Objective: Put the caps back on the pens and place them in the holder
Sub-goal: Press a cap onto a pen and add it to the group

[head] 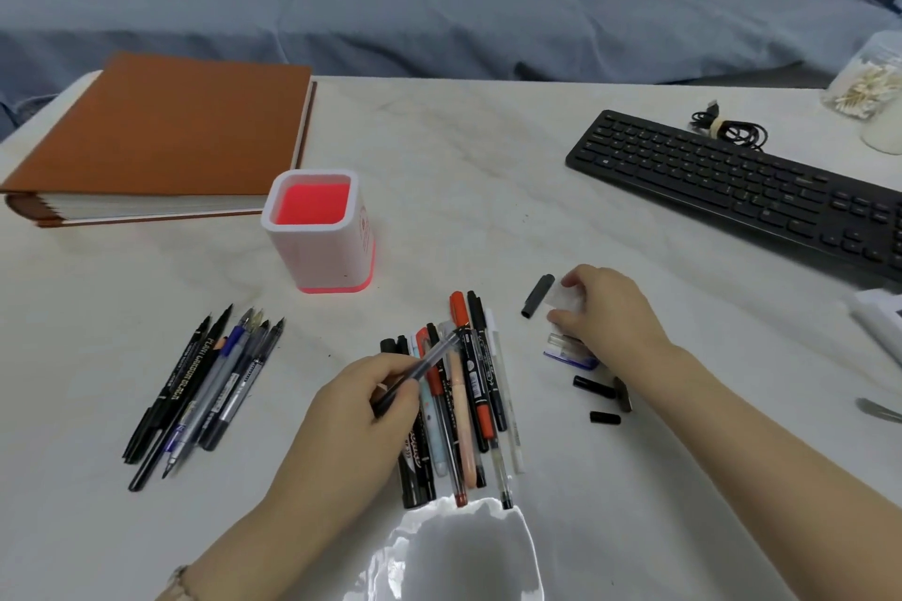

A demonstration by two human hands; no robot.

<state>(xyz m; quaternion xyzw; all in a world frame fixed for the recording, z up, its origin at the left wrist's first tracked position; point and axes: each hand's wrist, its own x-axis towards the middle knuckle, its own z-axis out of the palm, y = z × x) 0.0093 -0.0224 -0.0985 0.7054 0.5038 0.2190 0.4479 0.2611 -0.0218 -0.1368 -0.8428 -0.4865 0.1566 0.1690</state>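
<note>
A white pen holder (324, 254) with a red inside stands upright on the table. Left of it lie several uncapped pens (205, 390) in a fan. Several capped pens (468, 405) lie in a pile at the centre. My left hand (361, 410) grips a clear-barrelled pen (429, 359) over this pile, its tip pointing up and right. My right hand (610, 312) rests on the table among loose caps, fingers closed on a clear cap (568, 300). A grey cap (537, 295) lies just left of it, and black caps (593, 388) lie below.
A brown album (161, 137) lies at the back left. A black keyboard (742, 185) and a coiled cable (727, 127) sit at the back right, beside a jar of cotton swabs (864, 83). A shiny plastic bag (463, 551) lies at the table's near edge. A sofa runs behind.
</note>
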